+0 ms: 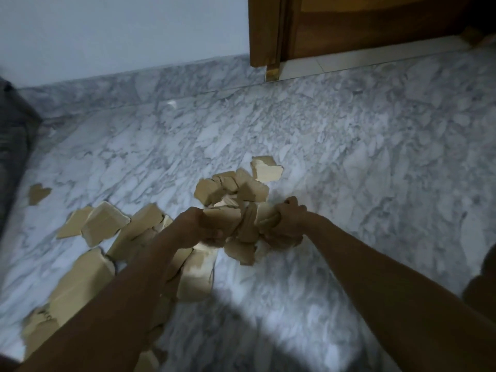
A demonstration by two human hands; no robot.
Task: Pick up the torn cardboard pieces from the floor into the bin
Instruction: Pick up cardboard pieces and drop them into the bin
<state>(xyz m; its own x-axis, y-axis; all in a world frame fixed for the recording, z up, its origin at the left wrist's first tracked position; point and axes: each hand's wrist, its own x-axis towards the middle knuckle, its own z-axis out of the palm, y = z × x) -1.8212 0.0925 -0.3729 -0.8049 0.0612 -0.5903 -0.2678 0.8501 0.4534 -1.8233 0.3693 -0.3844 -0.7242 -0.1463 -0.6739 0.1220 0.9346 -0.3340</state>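
Observation:
A bunch of torn tan cardboard pieces (236,200) is squeezed between both hands just above the marble floor (349,146). My left hand (198,224) grips the bunch from the left, fingers curled under it. My right hand (290,218) grips it from the right. Several more loose cardboard pieces (104,224) lie scattered to the left and below my left forearm. One small piece (39,194) sits alone at the far left. No bin is in view.
A wooden door and frame (349,25) stand at the back right above a pale threshold. A white wall (120,33) with marble skirting runs along the back. Something dark grey (13,146) fills the left edge. A dark shape (483,285) sits at the right edge.

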